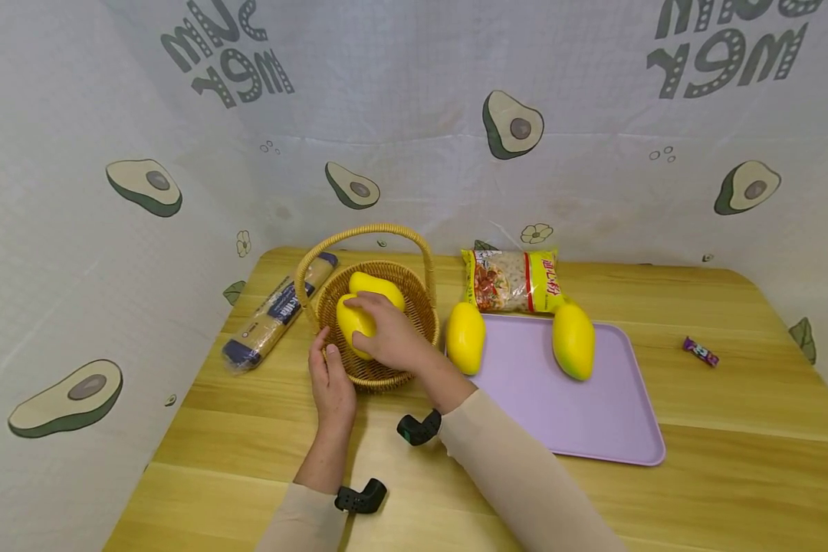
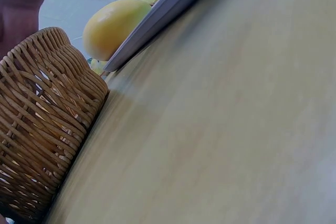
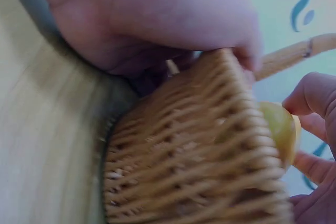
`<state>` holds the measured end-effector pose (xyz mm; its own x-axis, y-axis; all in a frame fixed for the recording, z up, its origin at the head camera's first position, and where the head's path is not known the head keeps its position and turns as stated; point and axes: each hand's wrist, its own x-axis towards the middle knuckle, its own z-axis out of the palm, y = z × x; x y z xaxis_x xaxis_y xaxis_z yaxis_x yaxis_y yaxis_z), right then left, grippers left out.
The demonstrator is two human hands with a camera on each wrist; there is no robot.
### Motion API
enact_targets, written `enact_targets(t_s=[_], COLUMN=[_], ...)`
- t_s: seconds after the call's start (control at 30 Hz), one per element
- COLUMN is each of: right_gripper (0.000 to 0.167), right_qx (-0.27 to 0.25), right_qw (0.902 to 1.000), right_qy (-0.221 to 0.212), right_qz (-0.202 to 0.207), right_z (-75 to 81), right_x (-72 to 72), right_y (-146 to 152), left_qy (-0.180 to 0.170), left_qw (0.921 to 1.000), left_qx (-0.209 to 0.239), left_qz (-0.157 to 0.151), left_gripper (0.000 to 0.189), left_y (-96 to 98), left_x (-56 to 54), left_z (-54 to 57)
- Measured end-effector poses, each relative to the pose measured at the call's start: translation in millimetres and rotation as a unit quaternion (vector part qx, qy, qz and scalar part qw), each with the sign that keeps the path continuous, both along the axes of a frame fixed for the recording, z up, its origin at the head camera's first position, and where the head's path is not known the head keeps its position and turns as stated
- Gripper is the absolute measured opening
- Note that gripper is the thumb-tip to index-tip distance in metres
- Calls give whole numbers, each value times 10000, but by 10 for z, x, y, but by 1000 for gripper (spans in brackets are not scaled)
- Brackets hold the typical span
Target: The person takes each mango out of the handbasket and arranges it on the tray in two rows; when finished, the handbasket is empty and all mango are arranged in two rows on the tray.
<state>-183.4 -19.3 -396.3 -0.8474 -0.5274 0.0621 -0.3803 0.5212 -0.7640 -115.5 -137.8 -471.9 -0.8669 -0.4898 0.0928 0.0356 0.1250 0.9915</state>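
Nearer mango (image 1: 348,318) is gripped by right hand (image 1: 389,330) in wicker basket (image 1: 424,313); basket's left side is held by left hand (image 1: 333,392).

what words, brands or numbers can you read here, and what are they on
"sum mer": grey print, twice, on the white curtain, seemingly mirrored; the right one is cut off by the frame
"illa": end of a word on the pasta packet; its start is unclear
Chinese characters: yellow bag, too small to quote surely
Lettering on the purple wrapper: too small
Wrist views: nothing readable
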Motion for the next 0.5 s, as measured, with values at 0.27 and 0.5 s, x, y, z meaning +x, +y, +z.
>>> enact_targets(t_s=[0.27, 0.5], right_gripper=[54, 50], right_qx=[-214, -727], right_qw=[9996, 9964], right_qy=[147, -31], right_qz=[55, 436], right_z=[196, 276], right_x=[177, 323], right_y=[292, 559], left_qy=[-82, -47], left_qw=[9999, 10000], left_qx=[62, 64], left_qz=[35, -26], left_gripper=[41, 42], left_y=[7, 8], left_x=[8, 5], left_z=[23, 18])
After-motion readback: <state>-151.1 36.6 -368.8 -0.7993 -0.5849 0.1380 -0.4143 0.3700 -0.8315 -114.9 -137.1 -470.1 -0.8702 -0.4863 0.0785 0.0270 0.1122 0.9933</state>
